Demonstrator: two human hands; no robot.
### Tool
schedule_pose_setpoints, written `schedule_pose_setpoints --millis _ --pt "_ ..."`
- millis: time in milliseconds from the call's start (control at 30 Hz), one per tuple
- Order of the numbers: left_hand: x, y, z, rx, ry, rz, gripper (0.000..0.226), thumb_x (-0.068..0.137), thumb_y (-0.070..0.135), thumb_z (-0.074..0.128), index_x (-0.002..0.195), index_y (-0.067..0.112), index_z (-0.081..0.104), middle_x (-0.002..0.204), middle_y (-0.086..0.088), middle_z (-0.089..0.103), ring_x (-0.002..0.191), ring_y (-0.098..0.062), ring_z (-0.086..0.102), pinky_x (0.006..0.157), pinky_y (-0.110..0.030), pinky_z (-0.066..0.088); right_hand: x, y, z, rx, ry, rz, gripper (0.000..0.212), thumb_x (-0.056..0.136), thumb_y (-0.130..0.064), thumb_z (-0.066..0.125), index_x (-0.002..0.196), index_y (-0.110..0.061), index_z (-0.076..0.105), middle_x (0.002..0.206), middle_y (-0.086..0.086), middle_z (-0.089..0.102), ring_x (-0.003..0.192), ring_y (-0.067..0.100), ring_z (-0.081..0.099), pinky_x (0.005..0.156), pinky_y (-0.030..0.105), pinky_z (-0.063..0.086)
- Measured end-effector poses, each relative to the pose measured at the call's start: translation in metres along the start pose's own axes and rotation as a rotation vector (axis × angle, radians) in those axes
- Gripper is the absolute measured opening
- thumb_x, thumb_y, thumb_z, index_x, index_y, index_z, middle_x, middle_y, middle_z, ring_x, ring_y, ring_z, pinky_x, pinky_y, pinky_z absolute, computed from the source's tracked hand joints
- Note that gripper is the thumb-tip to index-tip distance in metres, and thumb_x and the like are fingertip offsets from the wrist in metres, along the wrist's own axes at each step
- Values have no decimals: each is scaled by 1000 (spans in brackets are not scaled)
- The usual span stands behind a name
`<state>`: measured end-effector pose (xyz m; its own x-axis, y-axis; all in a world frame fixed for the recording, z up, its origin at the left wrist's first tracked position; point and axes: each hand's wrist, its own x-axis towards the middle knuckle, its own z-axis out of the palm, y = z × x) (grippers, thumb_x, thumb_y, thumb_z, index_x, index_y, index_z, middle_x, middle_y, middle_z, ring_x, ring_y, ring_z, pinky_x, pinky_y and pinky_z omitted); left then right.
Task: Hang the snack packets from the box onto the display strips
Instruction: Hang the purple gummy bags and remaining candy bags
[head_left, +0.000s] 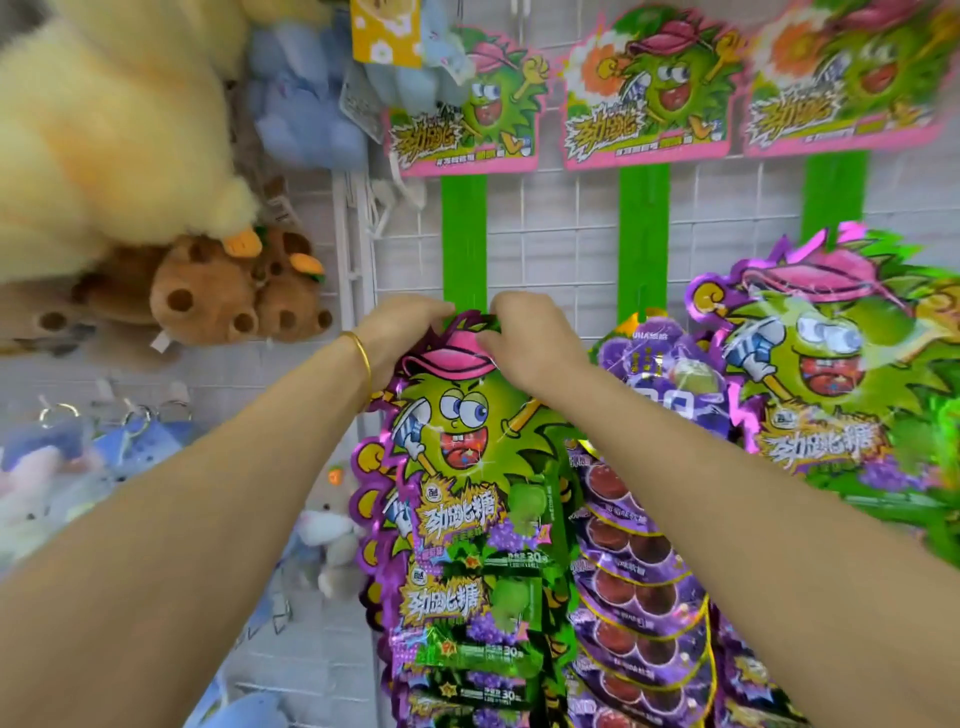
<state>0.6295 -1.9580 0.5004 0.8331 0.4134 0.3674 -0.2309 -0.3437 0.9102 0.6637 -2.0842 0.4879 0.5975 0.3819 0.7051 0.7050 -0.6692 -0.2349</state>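
A green and purple snack packet with a cartoon face is pressed against the left green display strip. My left hand and my right hand both pinch its top edge at the strip. Several like packets hang below it on the same strip. The middle green strip carries purple grape packets. On the right strip hangs another cartoon packet. The box is out of view.
Pink header cards top the strips on a white wire grid. Plush toys, yellow and brown, hang at the left, with small keychain toys below them.
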Motion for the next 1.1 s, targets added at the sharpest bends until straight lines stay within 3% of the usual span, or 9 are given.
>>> schedule_pose_setpoints --millis 167,433,567,633,733,833,900,1000,1100 --pt "-3 3 4 105 11 -8 28 91 22 52 65 12 49 60 -5 45 51 -17 42 49 -25 34 -8 2 1 15 18 16 9 88 -16 55 83 -9 51 100 23 61 92 38 58 65 31 35" --pt "-10 -14 3 201 28 109 28 94 33 46 76 13 55 71 -1 51 71 -17 46 64 -28 36 -20 5 10 41 -55 44 17 90 -22 56 91 -5 56 102 22 62 95 37 58 68 32 37" --pt "-28 -36 3 208 67 287 25 92 17 50 116 9 53 97 -3 55 84 -11 52 67 -6 41 -30 4 10 13 -77 52 24 89 -27 58 101 -5 56 107 20 62 100 36 58 74 35 44" --pt "-42 -50 -1 279 198 437 36 89 13 53 124 11 47 112 -4 55 99 -12 51 82 -4 39 -38 3 3 -64 -30 17 31 89 -28 58 111 -6 54 113 17 58 107 35 55 82 38 45" --pt "-81 -82 -7 293 348 627 36 82 15 51 118 20 50 112 5 54 106 -13 50 94 -30 42 -73 6 -6 -116 156 -73 31 90 -27 55 117 -12 51 115 9 53 110 30 50 86 40 43" --pt "-153 -136 5 259 263 613 33 80 12 51 110 25 52 103 13 53 93 -3 51 84 -13 39 -151 13 4 182 279 -77 19 88 -22 54 107 -19 56 102 -2 59 91 16 56 73 34 45" --pt "-203 -184 17 291 77 498 32 81 11 51 109 27 52 103 14 53 92 0 51 80 -9 39 -212 28 35 312 87 21 14 89 -20 54 102 -22 58 92 -9 60 77 7 53 67 30 43" --pt "-259 -255 25 369 -221 211 35 84 9 47 105 37 51 104 15 51 95 -1 51 75 -10 41 -312 57 111 455 -419 311 11 90 -12 53 95 -20 57 77 -10 55 62 11 57 62 30 47" --pt "-280 -302 27 450 -302 2 30 87 -2 48 101 22 61 99 7 54 90 -10 56 75 -14 42 -411 86 189 606 -791 732 17 91 -2 49 88 -19 53 78 -7 53 42 7 55 42 24 42"
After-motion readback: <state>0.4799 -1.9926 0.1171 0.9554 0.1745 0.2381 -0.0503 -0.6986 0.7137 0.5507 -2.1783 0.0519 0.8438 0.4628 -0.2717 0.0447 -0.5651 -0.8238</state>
